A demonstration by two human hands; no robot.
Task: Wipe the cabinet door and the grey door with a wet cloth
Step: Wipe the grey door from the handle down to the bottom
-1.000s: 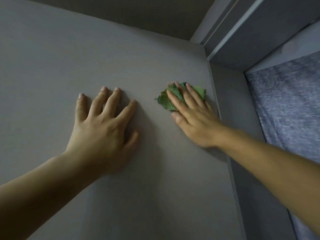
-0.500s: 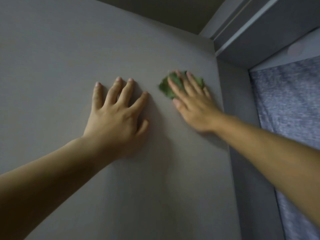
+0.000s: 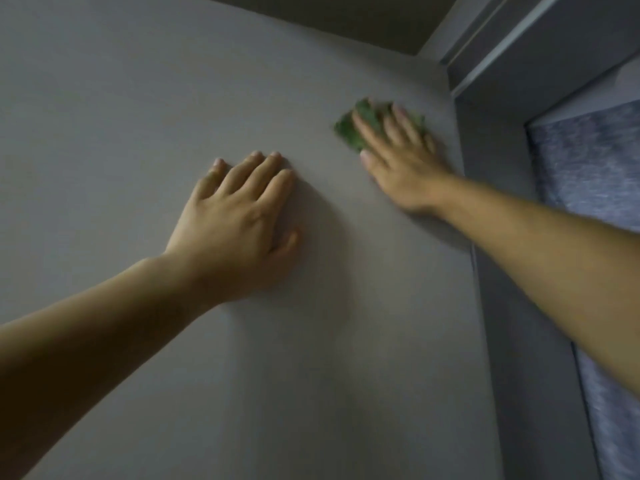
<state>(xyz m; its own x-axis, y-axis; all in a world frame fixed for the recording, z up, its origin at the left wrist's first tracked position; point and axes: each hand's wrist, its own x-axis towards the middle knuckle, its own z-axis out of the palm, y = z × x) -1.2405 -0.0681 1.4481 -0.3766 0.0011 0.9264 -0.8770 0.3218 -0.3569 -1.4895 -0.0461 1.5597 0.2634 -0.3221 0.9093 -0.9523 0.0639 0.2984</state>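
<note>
Head view, looking up a pale grey door point(image 3: 138, 98); whether it is the cabinet door or the grey door of the task cannot be told from here. Left of centre, the left hand point(image 3: 235, 220) lies flat on the door, fingers straight and close together, holding nothing. 1 second ago those fingers were spread wider.

To its right, near the door's top right corner, the green cloth point(image 3: 349, 131) is pinned to the surface under the right hand point(image 3: 401, 168). Its 4 fingers lie straight over the cloth, pressing rather than clutching, with the thumb just below the cloth's lower edge. Cloth and hand are blurred, which suggests a stroke under way.

Over the last second the cloth has climbed from lower on the door toward that corner, keeping close to the right edge. On that evidence the upper right part of the door is being covered, and the band above the cloth looks not yet reached. The wide left side cannot be judged, since no wet sheen shows in the dim light.

Right of the door's edge runs a darker grey strip point(image 3: 512, 271), frame or second door, unclear. A mottled blue-grey fabric point(image 3: 588, 168) fills the far right. No bucket, basin or other container is in view.
</note>
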